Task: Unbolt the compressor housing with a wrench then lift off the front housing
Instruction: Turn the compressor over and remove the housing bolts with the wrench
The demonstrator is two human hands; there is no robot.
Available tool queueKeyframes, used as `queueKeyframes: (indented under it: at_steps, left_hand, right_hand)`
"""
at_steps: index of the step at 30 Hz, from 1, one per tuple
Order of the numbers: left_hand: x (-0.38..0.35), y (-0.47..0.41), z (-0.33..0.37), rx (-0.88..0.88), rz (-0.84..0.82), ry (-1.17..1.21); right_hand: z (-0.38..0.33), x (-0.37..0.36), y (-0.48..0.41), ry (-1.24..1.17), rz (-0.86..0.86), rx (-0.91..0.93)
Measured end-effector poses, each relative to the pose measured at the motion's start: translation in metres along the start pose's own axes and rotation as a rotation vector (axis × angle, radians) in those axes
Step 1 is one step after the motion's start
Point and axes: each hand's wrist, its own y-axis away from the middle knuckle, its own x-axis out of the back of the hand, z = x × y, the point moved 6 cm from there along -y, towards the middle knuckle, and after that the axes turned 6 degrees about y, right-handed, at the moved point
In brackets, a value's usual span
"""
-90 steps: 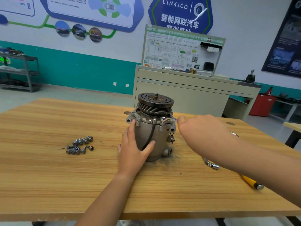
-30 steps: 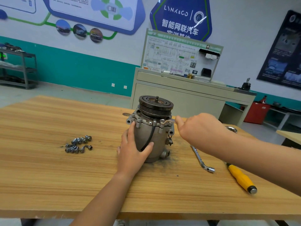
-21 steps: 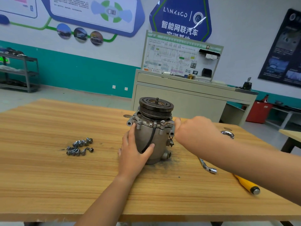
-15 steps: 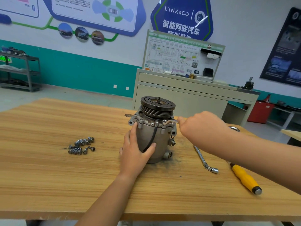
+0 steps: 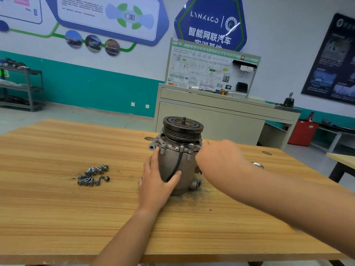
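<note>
"LYNK&CO" on blue wall sign

A car-mechanics training workshop: car-diagram posters at 11 o'clock, a wiring-diagram teaching board on a cabinet at 1 o'clock, a parts rack at 9 o'clock, loose bolts on the wooden counter.

Single head-worn wide-angle view.
It faces forward and down across the table, near the compressor at centre; far wall fills 10 to 2 o'clock, table's near edge at 6.
</note>
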Motion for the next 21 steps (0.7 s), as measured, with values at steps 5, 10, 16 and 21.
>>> queueKeyframes:
  at_steps: [5,10,16,21]
  left_hand:
    - [-0.001,-0.001,0.000,0.011,-0.007,0.011]
    - [-0.001,-0.001,0.000,0.009,-0.008,0.009]
    - [0.000,0.000,-0.001,0.015,-0.009,0.010]
    - [0.000,0.000,0.001,0.020,-0.007,0.017]
  right_hand:
    - [0.020,-0.003,0.007,-0.149,-0.018,0.020]
    - [0.013,-0.004,0.004,-0.193,-0.032,0.025]
    - [-0.009,0.004,-0.001,0.025,-0.015,0.078]
    - [0.009,0.003,0.001,0.030,0.028,0.085]
